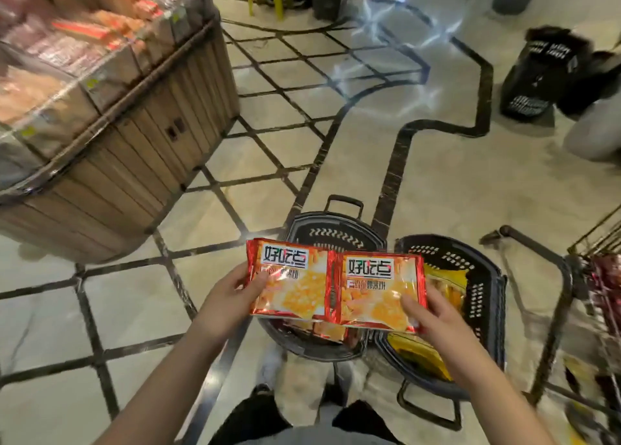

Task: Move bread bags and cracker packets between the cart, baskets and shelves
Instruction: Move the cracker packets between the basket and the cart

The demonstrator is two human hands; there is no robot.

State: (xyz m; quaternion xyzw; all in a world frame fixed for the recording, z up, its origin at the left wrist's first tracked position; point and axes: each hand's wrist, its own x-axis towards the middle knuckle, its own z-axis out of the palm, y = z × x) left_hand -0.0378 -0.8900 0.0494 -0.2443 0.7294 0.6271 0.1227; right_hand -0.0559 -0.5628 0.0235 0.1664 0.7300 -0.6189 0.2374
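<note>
Head view: pinching the left cracker packet (289,280) by its left edge with the left hand (232,298), gripping the right cracker packet (378,291) by its lower right corner with the right hand (435,315). Holding both flat, side by side, edges touching, at lower centre over the left basket (336,233) and right basket (482,276) on the floor (437,192). Probably heading for the shelf (141,135), upper left.

At ten o'clock I see the shelf goods (77,31) only as blur; at three o'clock the edge cuts off the cart (571,270).
</note>
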